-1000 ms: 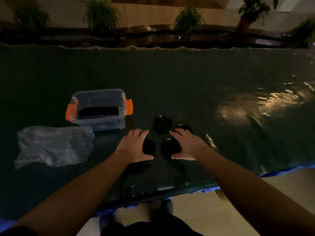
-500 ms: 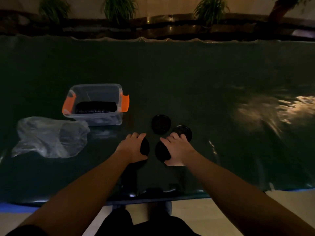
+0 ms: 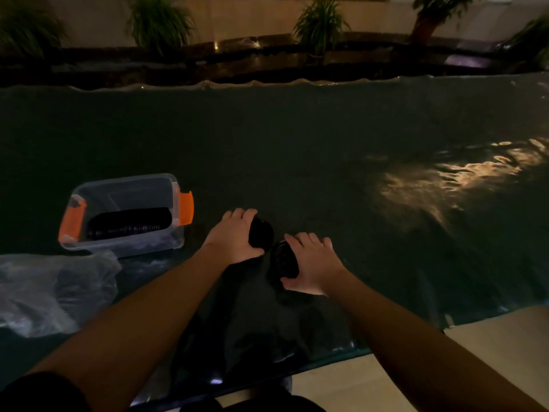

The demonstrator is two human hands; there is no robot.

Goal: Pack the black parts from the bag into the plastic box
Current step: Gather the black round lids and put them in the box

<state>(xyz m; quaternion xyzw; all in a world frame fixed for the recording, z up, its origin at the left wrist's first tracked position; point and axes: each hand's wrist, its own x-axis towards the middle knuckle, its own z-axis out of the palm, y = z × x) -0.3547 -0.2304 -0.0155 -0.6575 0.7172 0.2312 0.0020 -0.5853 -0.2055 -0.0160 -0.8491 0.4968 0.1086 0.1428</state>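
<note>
While each of your hands grips its own stack of black parts, the main risk is a spill on the way to the box. Your left hand (image 3: 234, 237) wraps around one stack (image 3: 261, 233), and your right hand (image 3: 312, 264) wraps around another stack (image 3: 285, 260); both stacks stand on edge, close to each other at the middle of the table (image 3: 297, 150). Loose discs held only from the sides could fan out or slip if your squeeze slackens, and I judge the dim light would make a dropped black part hard to find on so dark a surface.

The plastic box (image 3: 124, 215) sits to your left with its orange latches out, already holding a row of black parts (image 3: 130, 223) on edge. Dropping a stack in carelessly could knock that row over. The clear bag (image 3: 56, 289) lies crumpled just in front of the box, and a sleeve could drag it.

The table wears a dark, glossy, wrinkled cover that catches warm glare at the right. Beyond it stand potted plants (image 3: 319, 23) along a low ledge.
</note>
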